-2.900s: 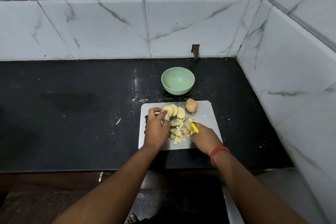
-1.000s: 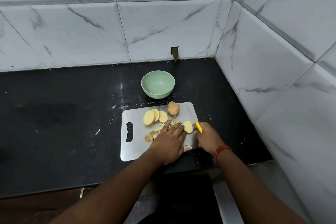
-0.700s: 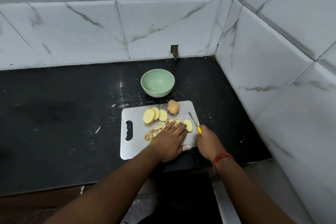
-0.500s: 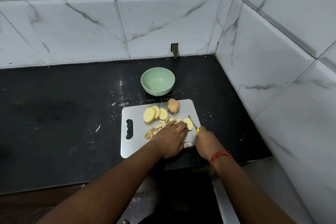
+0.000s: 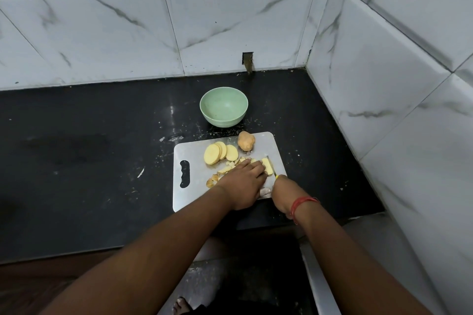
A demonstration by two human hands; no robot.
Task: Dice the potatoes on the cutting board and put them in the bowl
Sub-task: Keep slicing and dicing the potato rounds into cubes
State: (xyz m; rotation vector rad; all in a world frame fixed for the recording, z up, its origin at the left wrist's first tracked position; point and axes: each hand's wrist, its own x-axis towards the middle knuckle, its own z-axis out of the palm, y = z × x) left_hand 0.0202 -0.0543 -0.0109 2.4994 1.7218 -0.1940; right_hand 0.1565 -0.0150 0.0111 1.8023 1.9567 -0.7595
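A steel cutting board (image 5: 188,151) lies on the black counter. On it are round potato slices (image 5: 220,153), a whole unpeeled potato (image 5: 246,140) at the far edge, and a heap of diced pieces (image 5: 225,170). My left hand (image 5: 243,181) lies flat with straight fingers over the dice, holding down a slice (image 5: 267,166). My right hand (image 5: 284,190) grips a yellow-handled knife (image 5: 271,167), its blade on the right side of that slice. The green bowl (image 5: 223,106) stands empty behind the board.
White marble-tiled walls close the counter at the back and right. Potato scraps and crumbs (image 5: 140,172) dot the black counter (image 5: 89,151) left of the board. The counter's front edge runs just below the board. A foot (image 5: 181,305) shows on the floor.
My left hand went from pinching a slice at the board's left to pressing flat over the dice. My right hand drew back toward me, and the knife blade now lies beside the slice.
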